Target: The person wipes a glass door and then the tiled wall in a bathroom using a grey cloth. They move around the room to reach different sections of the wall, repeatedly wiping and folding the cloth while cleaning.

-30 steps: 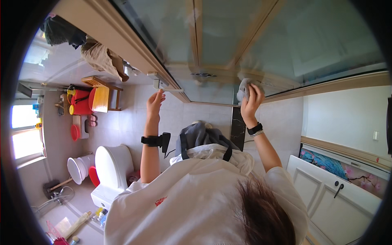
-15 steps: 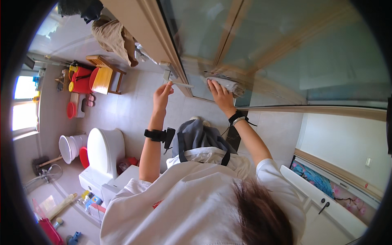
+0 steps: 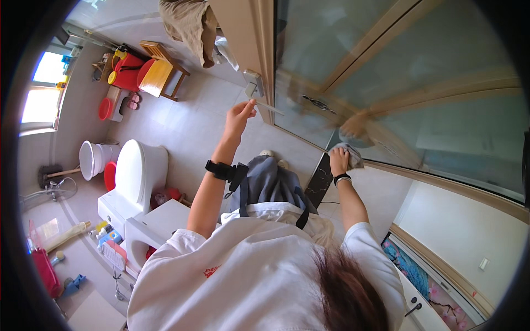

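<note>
A glass door [image 3: 353,94] with a light wood-toned frame stands in front of me. My left hand [image 3: 239,118] is closed at the door's lever handle [image 3: 270,107], with thumb and fingers pinched on it near the lock plate. Farther right, my right hand [image 3: 339,161] presses a bunched grey cloth [image 3: 352,154] to the lower glass, where its reflection shows. The fingers lie bent over the cloth and partly hide it. A dark pull handle [image 3: 319,104] sits on the glass beyond this hand.
To my left stand a white toilet [image 3: 141,171], a white bucket [image 3: 94,160] and a wooden chair [image 3: 157,77]. Beige clothing [image 3: 190,27] hangs beside the door frame. A dark threshold strip [image 3: 320,182] crosses the floor; a white door [image 3: 417,298] is at the lower right.
My right hand has slid the cloth to the right and nearer to me along the glass. The left hand stays at the lever handle, while the whole view has shifted.
</note>
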`<state>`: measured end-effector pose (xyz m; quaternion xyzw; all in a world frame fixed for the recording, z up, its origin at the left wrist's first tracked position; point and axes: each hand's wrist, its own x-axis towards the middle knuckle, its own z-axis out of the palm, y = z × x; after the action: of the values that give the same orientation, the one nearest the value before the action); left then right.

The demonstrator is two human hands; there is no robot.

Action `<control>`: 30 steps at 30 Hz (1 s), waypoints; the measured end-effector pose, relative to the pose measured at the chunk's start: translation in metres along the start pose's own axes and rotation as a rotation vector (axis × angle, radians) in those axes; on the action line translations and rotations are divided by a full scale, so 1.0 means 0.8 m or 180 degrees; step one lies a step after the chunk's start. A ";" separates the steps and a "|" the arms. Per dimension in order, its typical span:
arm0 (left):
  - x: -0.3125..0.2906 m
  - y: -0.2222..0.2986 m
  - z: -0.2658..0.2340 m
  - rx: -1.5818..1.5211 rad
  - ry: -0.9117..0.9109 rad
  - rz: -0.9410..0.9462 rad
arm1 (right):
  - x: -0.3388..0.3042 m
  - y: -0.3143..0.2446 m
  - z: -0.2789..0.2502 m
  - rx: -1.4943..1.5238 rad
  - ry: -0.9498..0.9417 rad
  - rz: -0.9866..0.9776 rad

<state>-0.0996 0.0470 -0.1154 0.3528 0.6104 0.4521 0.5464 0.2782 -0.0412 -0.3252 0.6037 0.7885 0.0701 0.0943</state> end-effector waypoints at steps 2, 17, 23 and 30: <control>0.002 -0.002 0.000 0.0008 -0.0035 -0.0021 | -0.022 0.003 0.010 0.0447 -0.0090 0.0260; 0.010 -0.121 -0.057 0.0694 -0.0727 -0.0269 | 0.039 -0.109 0.018 0.4235 -0.1097 0.0437; -0.021 -0.136 -0.085 0.0915 -0.0761 -0.1151 | 0.095 -0.192 -0.080 0.4808 -0.1167 -0.0086; -0.055 -0.112 -0.149 -0.0394 -0.0685 -0.1722 | 0.126 -0.316 -0.227 0.4507 -0.0201 -0.0726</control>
<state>-0.2050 -0.0443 -0.1846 0.1892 0.5921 0.2865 0.7290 -0.0266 -0.0096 -0.2119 0.4355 0.6998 -0.4860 -0.2905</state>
